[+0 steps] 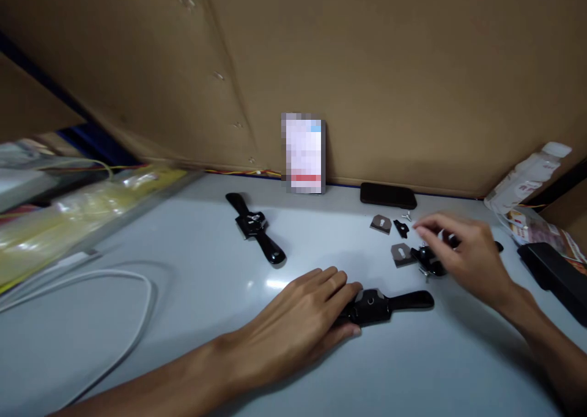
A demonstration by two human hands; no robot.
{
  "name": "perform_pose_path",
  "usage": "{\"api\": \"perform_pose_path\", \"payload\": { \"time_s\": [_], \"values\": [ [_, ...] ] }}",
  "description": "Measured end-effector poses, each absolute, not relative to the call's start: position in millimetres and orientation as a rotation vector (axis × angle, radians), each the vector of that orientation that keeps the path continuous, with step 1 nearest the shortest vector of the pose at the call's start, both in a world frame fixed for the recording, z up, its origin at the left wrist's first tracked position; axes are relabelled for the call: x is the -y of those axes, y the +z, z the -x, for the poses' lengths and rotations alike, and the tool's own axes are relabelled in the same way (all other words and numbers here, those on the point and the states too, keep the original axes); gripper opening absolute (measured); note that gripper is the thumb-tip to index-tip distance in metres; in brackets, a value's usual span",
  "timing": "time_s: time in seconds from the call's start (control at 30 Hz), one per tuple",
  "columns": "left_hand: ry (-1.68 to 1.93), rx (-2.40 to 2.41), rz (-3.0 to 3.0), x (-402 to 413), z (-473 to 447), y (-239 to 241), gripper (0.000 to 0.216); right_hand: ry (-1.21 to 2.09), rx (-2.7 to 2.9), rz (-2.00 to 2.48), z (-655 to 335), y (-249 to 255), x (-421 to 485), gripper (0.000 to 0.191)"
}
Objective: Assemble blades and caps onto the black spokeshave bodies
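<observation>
The left hand [316, 301] grips one handle of the black spokeshave [372, 307], at the table's [440, 368] near side; it is probably stiff, rather heavy, slippery from gloss, best held by handles. The right hand [472, 252] bends beside a loose lever cap [402, 228]; whether it pinches something, I cannot tell

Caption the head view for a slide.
Left hand holds a black-handled tool; right hand is near two grey slotted plates.

Smooth, glossy spokeshaves [371, 310]; dull metal blades [375, 226]; matt cardboard backboard [435, 74]; smooth, shiny tabletop [197, 295]
</observation>
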State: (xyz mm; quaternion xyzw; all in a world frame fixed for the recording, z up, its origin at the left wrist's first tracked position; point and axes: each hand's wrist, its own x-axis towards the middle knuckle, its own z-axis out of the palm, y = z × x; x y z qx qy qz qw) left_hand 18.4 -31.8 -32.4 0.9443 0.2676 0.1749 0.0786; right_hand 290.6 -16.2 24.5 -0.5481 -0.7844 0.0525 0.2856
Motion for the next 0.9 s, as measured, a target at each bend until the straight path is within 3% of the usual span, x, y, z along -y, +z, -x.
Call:
{"api": "perform_pose_path", "payload": {
  "time_s": [0.07,0.2,0.33,0.53,0.73,0.9],
  "values": [
    [0.535,-0.802,-2.831,31.7,-18.4,-32.9,0.034,-0.091,2.114,1.584,-306.2,28.0,4.2,0.017],
    [0.534,-0.825,-2.822,31.7,-17.2,-33.9,0.033,-0.127,2.314,1.84,-320.7,21.9,-9.1,0.015],
    [0.514,-0.828,-2.823,31.5,-16.0,-33.2,0.031,-0.162,2.357,2.128,-319.0,12.4,-10.4,0.032],
    [0.484,-0.841,-2.815,33.1,-17.2,-32.5,0.031,0.221,2.287,2.098,-322.8,4.5,-15.2,0.015],
    [0.521,-0.78,-2.823,33.4,-14.8,-32.7,0.041,0.392,2.242,2.029,-321.6,2.6,-16.2,0.002],
    [0.563,-0.659,-2.835,31.7,-13.4,-31.0,0.04,0.414,2.31,1.937,-315.0,1.7,-12.0,0.009]
  ]
}}
